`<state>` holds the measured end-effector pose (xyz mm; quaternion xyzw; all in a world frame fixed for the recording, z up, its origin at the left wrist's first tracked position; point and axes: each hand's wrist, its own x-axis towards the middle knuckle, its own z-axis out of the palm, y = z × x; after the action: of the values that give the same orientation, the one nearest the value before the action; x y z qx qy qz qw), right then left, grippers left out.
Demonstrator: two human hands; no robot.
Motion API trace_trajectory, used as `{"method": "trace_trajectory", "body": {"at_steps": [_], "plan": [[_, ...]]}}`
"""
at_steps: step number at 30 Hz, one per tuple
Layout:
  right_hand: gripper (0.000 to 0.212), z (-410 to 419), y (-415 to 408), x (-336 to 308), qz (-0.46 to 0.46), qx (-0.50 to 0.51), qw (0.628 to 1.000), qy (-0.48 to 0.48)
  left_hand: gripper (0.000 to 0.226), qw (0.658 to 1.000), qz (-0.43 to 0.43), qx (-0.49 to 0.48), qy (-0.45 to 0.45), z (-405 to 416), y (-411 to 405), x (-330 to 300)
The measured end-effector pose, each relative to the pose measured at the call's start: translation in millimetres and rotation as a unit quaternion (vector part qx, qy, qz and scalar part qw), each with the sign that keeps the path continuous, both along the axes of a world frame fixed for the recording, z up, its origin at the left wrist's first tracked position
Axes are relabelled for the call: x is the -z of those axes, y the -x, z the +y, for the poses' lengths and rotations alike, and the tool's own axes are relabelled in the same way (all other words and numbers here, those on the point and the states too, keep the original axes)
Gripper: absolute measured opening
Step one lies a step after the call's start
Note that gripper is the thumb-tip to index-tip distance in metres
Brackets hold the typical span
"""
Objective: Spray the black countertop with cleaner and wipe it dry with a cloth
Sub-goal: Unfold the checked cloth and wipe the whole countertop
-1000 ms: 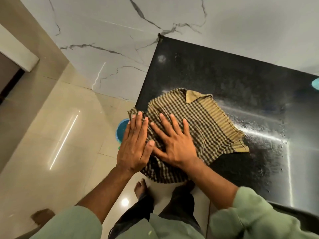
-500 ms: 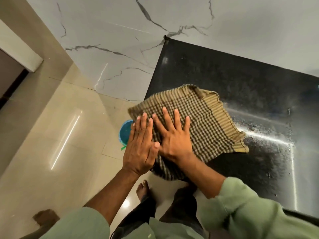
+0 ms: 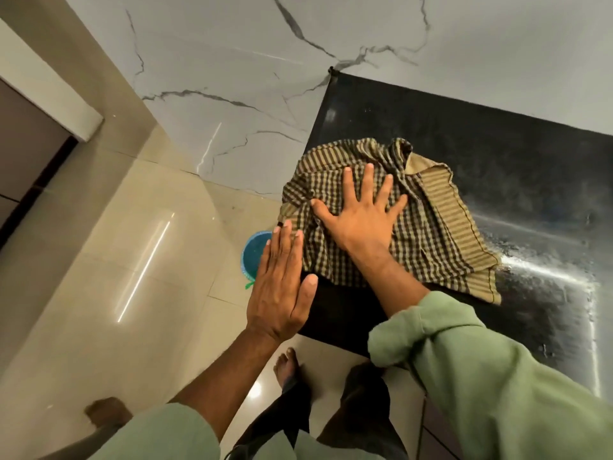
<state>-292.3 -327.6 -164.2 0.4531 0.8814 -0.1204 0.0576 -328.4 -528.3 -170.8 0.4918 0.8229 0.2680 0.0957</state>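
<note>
Countertop (image 3: 497, 180), black and glossy, fills the right side of the head view, meeting a white marble-patterned wall (image 3: 232, 78) along its far edge. A checked brown and tan cloth (image 3: 431, 234) lies bunched on the near left part of it, its left edge reaching the counter's side and a folded tan corner sticking up at the far side. The right hand (image 3: 361, 217) lies flat on the cloth, palm down, fingers spread wide and gripping nothing. The left hand (image 3: 278, 290) is also open and flat, fingers held together, at the counter's left edge just beside the cloth; whether it touches the surface cannot be told. Right of the cloth the counter shows a wet, speckled film with a bright streak of reflected light. Both arms wear pale green sleeves (image 3: 497, 376). Below, on the beige tiled floor (image 3: 99, 277), a blue bucket (image 3: 255, 254) stands beside the counter, partly hidden by the left hand, and a bare foot (image 3: 287, 363) shows.
</note>
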Motion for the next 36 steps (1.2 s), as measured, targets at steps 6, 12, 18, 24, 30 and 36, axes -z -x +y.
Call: {"method": "trace_trajectory", "body": {"at_steps": [6,12,18,24,30,36], "plan": [[0.092,-51,-69,1,0.003,-0.135,0.991,0.02,0.07,1.0,-0.013,-0.012,-0.02,-1,0,-1],[0.093,-91,-101,-1,-0.002,-0.151,0.987,0.057,0.072,1.0,-0.006,0.001,-0.005,0,0,-2],[0.088,-39,-43,2,0.018,-0.123,0.992,0.034,0.071,1.0,0.019,0.01,0.012,0,-1,-2],[0.092,91,12,-3,0.018,-0.012,0.999,0.03,0.071,0.999,0.028,0.006,0.03,1,-1,1],[0.087,99,5,-1,0.016,0.023,0.999,0.016,0.072,0.997,0.045,0.01,0.053,2,-1,2],[0.083,-20,-26,3,0.03,-0.088,0.996,0.005,0.07,0.992,0.087,0.022,0.085,8,-2,1]]}}
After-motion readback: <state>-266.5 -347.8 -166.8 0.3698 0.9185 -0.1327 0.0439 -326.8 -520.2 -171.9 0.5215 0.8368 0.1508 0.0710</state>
